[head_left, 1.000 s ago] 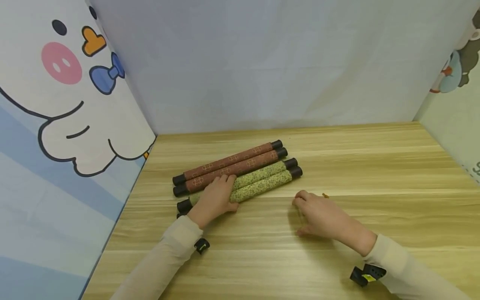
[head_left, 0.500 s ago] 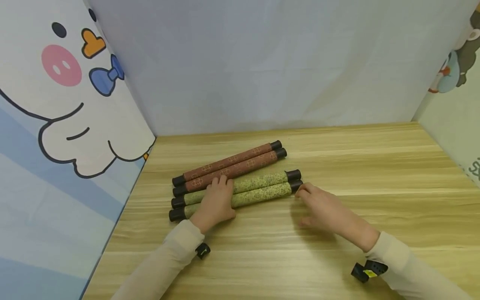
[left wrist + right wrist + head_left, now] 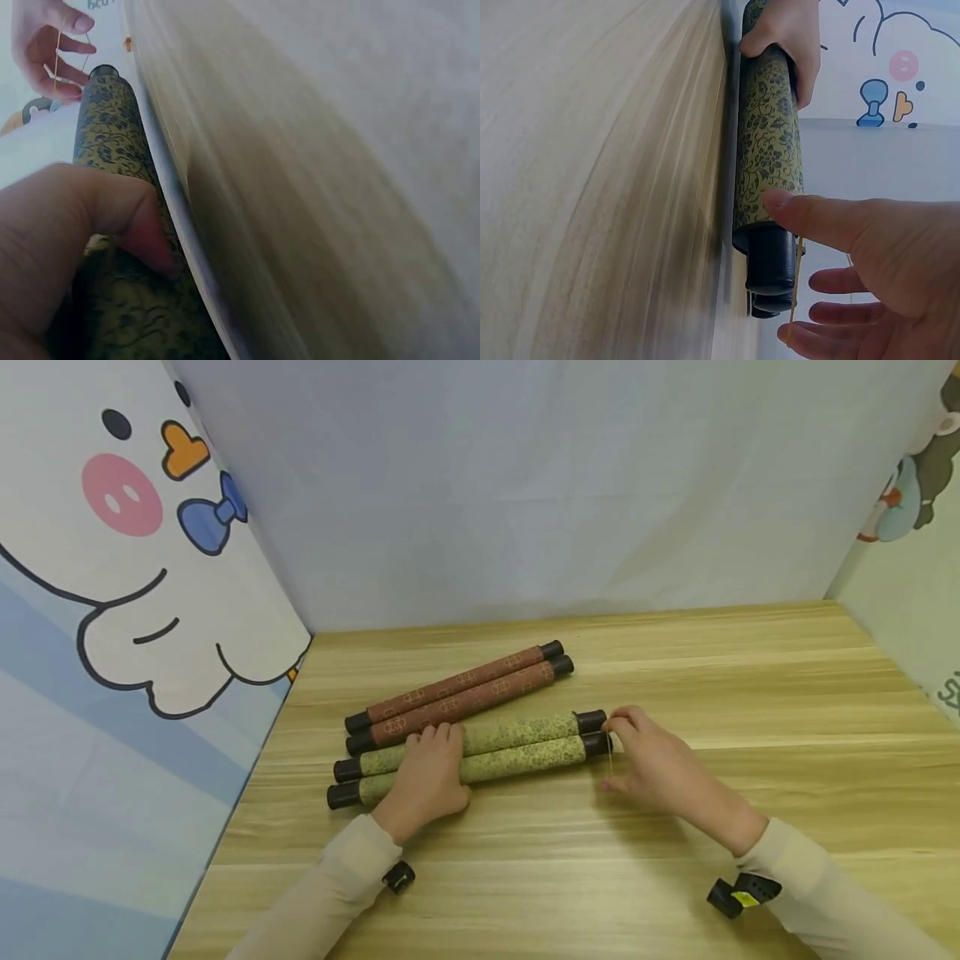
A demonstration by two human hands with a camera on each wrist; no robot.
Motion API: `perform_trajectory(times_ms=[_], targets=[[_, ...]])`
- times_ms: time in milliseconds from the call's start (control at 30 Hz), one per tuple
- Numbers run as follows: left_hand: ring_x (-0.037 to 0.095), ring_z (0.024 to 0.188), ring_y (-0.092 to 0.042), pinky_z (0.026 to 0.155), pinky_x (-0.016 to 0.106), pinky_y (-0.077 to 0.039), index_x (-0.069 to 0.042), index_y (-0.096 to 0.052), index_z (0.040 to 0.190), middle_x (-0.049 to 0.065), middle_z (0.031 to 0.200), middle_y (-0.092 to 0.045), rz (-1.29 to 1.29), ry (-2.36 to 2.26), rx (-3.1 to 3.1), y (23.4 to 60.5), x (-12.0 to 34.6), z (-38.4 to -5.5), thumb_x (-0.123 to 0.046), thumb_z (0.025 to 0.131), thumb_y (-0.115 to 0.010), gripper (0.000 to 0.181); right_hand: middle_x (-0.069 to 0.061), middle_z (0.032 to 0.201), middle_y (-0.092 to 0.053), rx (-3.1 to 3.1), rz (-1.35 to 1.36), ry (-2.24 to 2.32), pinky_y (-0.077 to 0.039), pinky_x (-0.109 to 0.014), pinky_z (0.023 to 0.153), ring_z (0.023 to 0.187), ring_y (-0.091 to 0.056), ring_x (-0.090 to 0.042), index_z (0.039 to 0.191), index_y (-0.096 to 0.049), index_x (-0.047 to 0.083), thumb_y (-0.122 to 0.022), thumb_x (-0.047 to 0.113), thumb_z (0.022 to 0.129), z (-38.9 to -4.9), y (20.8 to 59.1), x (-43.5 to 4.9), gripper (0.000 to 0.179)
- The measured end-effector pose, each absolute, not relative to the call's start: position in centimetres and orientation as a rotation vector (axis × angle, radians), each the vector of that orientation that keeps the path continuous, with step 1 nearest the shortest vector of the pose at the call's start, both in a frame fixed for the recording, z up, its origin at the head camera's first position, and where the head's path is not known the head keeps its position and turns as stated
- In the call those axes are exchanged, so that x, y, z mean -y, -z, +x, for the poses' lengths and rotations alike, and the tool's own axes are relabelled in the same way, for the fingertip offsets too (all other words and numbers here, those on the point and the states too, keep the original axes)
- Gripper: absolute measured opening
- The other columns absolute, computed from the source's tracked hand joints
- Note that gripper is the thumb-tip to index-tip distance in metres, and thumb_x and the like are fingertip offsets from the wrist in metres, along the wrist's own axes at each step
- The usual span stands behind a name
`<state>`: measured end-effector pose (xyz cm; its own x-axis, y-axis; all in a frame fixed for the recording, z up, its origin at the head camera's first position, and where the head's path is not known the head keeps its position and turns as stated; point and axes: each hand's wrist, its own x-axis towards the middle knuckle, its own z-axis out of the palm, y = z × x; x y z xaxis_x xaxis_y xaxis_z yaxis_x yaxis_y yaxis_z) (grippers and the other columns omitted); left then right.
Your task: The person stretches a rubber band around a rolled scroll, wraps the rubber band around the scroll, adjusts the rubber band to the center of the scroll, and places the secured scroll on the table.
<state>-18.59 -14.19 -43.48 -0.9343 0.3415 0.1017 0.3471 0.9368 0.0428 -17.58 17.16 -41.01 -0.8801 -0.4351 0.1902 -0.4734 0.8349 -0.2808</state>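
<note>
Two green patterned scrolls with black end knobs lie side by side on the table. My left hand grips them near their left half, fingers over the top and thumb along the near side. Close to their right ends is my right hand, a thin yellow rubber band stretched between its thumb and fingers. In the right wrist view the band runs beside the black knob, and the thumb tip overlaps the green covering. The left wrist view shows the band as a loop held open on the spread fingers.
Behind the green pair lie two reddish-brown scrolls with black ends, side by side. A small orange bit rests on the wood-grain table. A pale curtain stands at the back, with a cartoon-printed cloth at the left.
The green scrolls have been drawn nearer and apart from the brown ones, their right ends turned slightly toward me. My right hand with the band has risen to those right ends.
</note>
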Motion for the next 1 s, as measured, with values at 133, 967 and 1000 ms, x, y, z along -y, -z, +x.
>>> perform_trajectory(times_ms=[133,967,1000], targets=[[0.028,0.092,-0.056,0.080,0.046,-0.049,-0.003,-0.054,0.123,0.012,0.105,-0.061,-0.587,0.039,2.958,43.6,14.1,-18.4,-0.025,0.071,-0.074,0.061,-0.024,0.136,-0.050,2.913,0.694,-0.535,-0.055,-0.051,0.092,0.109,-0.063,-0.040,0.127,-0.054,-0.004,-0.089,0.031,0.071,-17.7,40.9,-17.2,0.075],[0.028,0.107,-0.059,0.091,0.044,-0.052,-0.001,-0.050,0.133,0.013,0.121,-0.061,-0.742,0.133,2.879,42.9,14.0,-17.9,-0.039,0.068,-0.089,0.085,-0.026,0.130,-0.052,2.827,0.536,-1.163,-0.054,-0.052,0.089,0.108,-0.058,-0.037,0.136,-0.049,0.001,-0.083,0.035,0.078,-18.8,42.4,-17.3,0.075],[0.028,0.107,-0.059,0.092,0.045,-0.052,-0.001,-0.051,0.133,0.013,0.121,-0.061,-0.743,0.130,2.871,42.9,14.0,-17.9,-0.038,0.067,-0.090,0.085,-0.025,0.130,-0.052,2.837,0.527,-1.190,-0.053,-0.051,0.090,0.108,-0.058,-0.037,0.136,-0.049,0.001,-0.082,0.037,0.079,-18.8,42.4,-17.3,0.075]])
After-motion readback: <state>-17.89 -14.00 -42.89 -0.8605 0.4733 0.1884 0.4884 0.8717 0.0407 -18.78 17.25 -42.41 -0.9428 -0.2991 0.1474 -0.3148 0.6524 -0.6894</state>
